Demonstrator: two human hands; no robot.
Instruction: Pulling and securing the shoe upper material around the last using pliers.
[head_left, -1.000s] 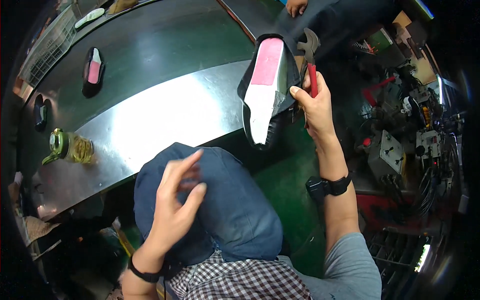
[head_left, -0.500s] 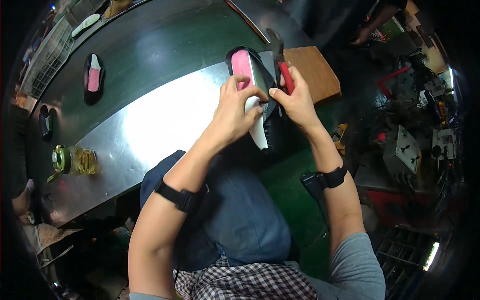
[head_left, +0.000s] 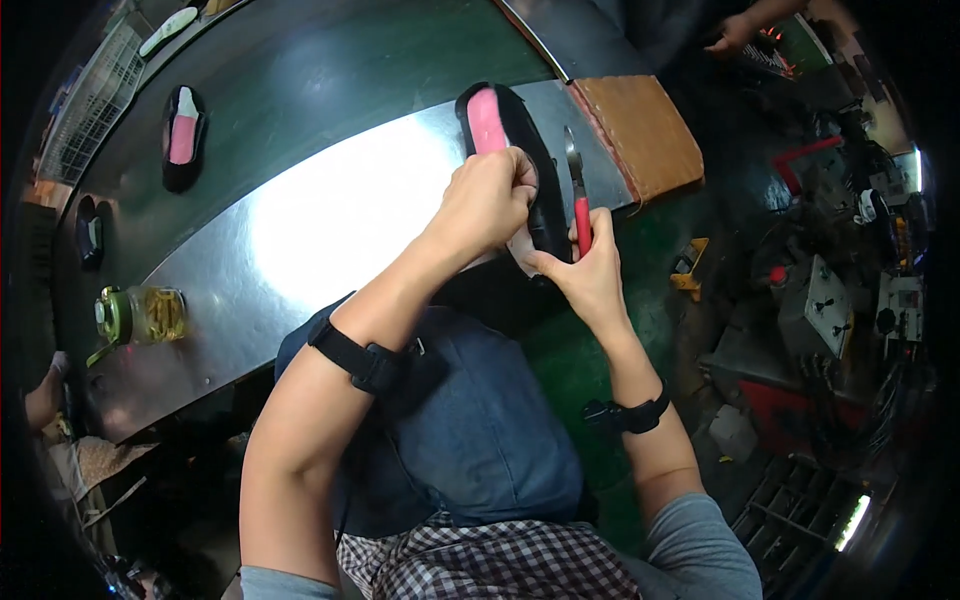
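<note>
A black shoe (head_left: 508,128) with a pink insole lies sole-up over the edge of a shiny metal worktop (head_left: 330,215). My left hand (head_left: 487,200) is closed over the middle of the shoe, pressing on it. My right hand (head_left: 580,270) grips the shoe's near end and also holds red-handled pliers (head_left: 579,205), whose metal jaws point up beside the shoe. Black bands sit on both my wrists. A blue apron covers my lap below the hands.
Another black shoe with a pink insole (head_left: 183,138) lies on the green belt (head_left: 330,70) behind. A brown pad (head_left: 640,130) sits at the worktop's right end. A jar (head_left: 150,315) stands at the left. Another person's hand (head_left: 735,35) shows at top right; machinery fills the right side.
My left hand rose from my lap and came onto the shoe. The shoe moved left and down onto the worktop edge, with my right hand and pliers following.
</note>
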